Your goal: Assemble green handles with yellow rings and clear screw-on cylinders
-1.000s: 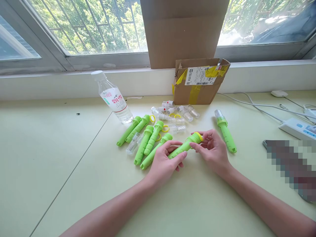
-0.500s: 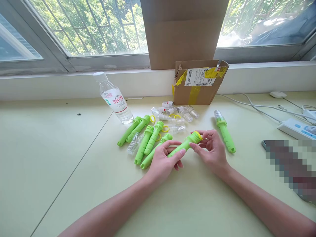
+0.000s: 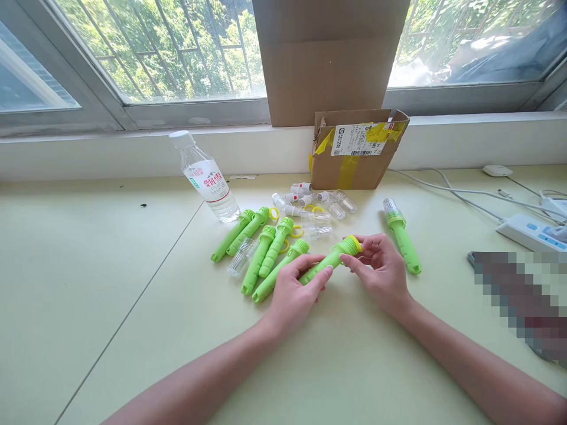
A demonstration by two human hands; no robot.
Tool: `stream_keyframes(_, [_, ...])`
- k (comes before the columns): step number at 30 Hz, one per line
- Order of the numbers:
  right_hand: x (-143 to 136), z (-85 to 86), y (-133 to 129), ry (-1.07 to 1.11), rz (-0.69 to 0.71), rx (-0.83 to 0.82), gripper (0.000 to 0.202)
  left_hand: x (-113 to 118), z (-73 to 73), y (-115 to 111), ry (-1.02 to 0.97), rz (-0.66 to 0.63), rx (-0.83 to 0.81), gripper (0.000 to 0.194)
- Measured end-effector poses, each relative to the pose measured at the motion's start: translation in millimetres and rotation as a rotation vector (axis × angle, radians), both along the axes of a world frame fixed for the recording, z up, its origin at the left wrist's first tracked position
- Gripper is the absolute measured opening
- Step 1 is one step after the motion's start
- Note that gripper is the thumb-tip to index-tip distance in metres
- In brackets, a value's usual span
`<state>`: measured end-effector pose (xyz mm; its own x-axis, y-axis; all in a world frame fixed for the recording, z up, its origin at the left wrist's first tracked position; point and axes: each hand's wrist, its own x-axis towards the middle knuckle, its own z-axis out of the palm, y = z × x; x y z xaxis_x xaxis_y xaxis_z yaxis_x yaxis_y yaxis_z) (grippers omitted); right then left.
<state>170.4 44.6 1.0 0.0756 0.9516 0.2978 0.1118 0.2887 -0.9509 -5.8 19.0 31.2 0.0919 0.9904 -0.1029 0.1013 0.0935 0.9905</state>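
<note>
My left hand (image 3: 296, 290) is wrapped round the body of a green plastic flashlight handle (image 3: 330, 261), its threaded end pointing up and to the right. A yellow ring (image 3: 355, 242) sits at that threaded end. The fingertips of my right hand (image 3: 380, 265) are closed on the ring, with the thumb against the green handle near the threads. Left of my hands lie several more green handles (image 3: 257, 260) with bare threaded ends. A clear ribbed cap (image 3: 241, 258) rests among them. Loose yellow rings (image 3: 296, 231) lie just behind.
Clear caps and white-based clear pieces (image 3: 332, 203) are heaped before an open cardboard box (image 3: 354, 147). One green handle with a clear cap (image 3: 402, 239) lies to the right. A water bottle (image 3: 210, 186) stands at left; a power strip (image 3: 534, 231) and cables are at right.
The fingers of my left hand have curled in slightly beneath the green handle. My right hand stays at the yellow ring, and the surrounding pieces have not moved.
</note>
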Motion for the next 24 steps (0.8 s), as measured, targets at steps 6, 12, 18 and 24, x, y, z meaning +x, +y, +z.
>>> stream_keyframes(6, [-0.3, 0.4, 1.2, 0.017, -0.013, -0.021, 0.043, -1.0, -1.6, -0.2, 0.097, 0.020, 0.054, 0.036])
stream_keyframes(12, [0.6, -1.3, 3.6, 0.036, 0.030, -0.024, 0.040, -0.1, 2.9, 0.2, -0.006, 0.005, -0.070, 0.040])
stream_keyframes(18, [1.6, 1.6, 3.0, 0.041, 0.097, -0.017, 0.034, -2.9, 3.6, 2.8, -0.079, -0.048, -0.111, 0.040])
stream_keyframes(24, [-0.3, 3.5, -2.3, 0.024, 0.101, 0.013, 0.032, -5.1, 1.1, 4.8, -0.119, -0.040, -0.080, 0.039])
